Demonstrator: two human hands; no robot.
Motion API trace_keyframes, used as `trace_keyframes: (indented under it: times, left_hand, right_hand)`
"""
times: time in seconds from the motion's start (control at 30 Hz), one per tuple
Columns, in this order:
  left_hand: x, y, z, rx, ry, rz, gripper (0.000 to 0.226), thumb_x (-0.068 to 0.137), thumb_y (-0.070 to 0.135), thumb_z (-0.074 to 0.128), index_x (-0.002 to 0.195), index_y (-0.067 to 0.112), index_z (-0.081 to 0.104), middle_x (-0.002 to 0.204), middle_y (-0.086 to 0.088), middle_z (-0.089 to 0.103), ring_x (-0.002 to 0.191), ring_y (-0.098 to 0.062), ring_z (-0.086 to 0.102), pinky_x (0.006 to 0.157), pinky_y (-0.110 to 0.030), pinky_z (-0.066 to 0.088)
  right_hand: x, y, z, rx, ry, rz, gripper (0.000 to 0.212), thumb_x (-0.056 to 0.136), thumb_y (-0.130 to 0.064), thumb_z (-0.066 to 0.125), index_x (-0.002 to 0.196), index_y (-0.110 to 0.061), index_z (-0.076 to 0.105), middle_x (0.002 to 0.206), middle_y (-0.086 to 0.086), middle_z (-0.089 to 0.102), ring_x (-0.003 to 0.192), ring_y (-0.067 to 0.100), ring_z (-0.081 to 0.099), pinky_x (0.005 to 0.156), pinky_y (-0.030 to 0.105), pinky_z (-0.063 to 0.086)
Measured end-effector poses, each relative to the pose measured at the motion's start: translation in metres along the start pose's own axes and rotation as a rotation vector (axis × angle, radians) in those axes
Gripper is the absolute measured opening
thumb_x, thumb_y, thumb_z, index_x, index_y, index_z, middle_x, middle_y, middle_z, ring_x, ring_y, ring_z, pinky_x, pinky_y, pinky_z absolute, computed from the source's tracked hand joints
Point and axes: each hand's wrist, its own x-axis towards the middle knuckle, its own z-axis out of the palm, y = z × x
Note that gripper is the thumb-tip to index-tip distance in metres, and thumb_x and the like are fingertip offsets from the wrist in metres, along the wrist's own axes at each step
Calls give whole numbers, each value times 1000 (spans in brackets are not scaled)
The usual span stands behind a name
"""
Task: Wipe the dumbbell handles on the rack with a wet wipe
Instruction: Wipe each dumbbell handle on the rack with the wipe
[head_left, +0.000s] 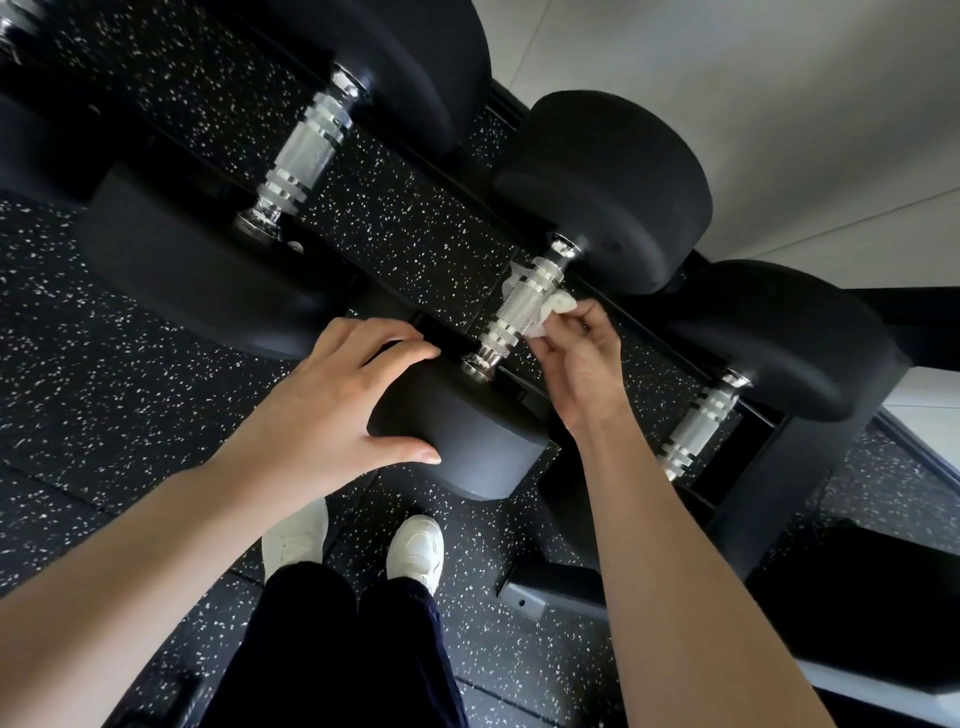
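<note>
Centre frame: my left hand (332, 400) clamps the near head (467, 452) of the middle dumbbell, thumb under, fingers over. My right hand (582, 364) pinches the wet wipe (553, 312), which loops under the knurled handle (522, 304) and shows on both sides. The dumbbell sits on the rack (763, 509). Neighbour handles are upper left (306, 150) and lower right (698, 431).

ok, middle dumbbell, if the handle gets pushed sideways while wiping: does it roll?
The middle dumbbell could roll: the heads look round, though the left hand gripping the near head likely steadies it. Probably heavy, given those thick heads. The handle looks knurled, so the wet wipe in the right hand should drag, not slip.
</note>
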Motion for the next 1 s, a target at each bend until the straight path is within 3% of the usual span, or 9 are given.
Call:
trace_keyframes:
  times: [0.23,0.37,0.53,0.7,0.83,0.9,1.0]
  left_hand:
    - [0,-2,1,1,-15,-5,80,64,68,51,130,25,47,131,10,42,119,-18,34,92,-40,45]
    - [0,-1,1,-7,-6,-8,80,64,68,51,130,23,49,131,9,43,119,-17,34,92,-40,45]
    - [-1,-1,1,-14,-18,-19,80,64,67,57,131,24,48,131,10,42,120,-18,33,91,-44,47]
    - [-2,-1,2,-7,-8,-23,82,63,68,50,132,24,48,132,9,43,119,-19,35,93,-40,45]
    - [-3,0,2,-20,1,-22,81,64,68,54,132,23,48,132,10,43,119,-17,35,91,-40,47]
    - [-3,0,2,-30,-6,-32,80,65,65,60,132,24,48,132,10,42,119,-16,34,89,-43,48]
    - [-3,0,2,-15,-5,-29,81,64,68,53,132,26,46,132,11,41,119,-16,33,86,-45,50]
  right_hand:
    - [0,2,7,183,60,21,7,90,2,53,88,-4,55,92,12,69,85,21,69,85,36,56]
    - [6,1,10,254,94,21,33,89,0,56,120,7,49,102,17,66,90,23,68,87,35,55]
    - [12,-10,14,192,77,1,17,90,-1,55,105,7,58,96,15,67,88,21,67,91,35,53]
    - [9,-6,14,193,84,7,4,90,-1,56,92,-2,59,86,10,70,80,17,69,84,33,56]
    - [5,-2,9,159,67,-13,21,90,4,52,73,-7,54,93,13,65,85,20,66,84,36,56]
    - [1,1,5,109,43,-1,24,89,8,52,70,-7,50,95,12,62,89,21,63,83,34,56]
    - [-11,8,-2,-7,-13,47,24,89,11,49,72,-7,47,84,10,62,79,17,63,72,26,57]
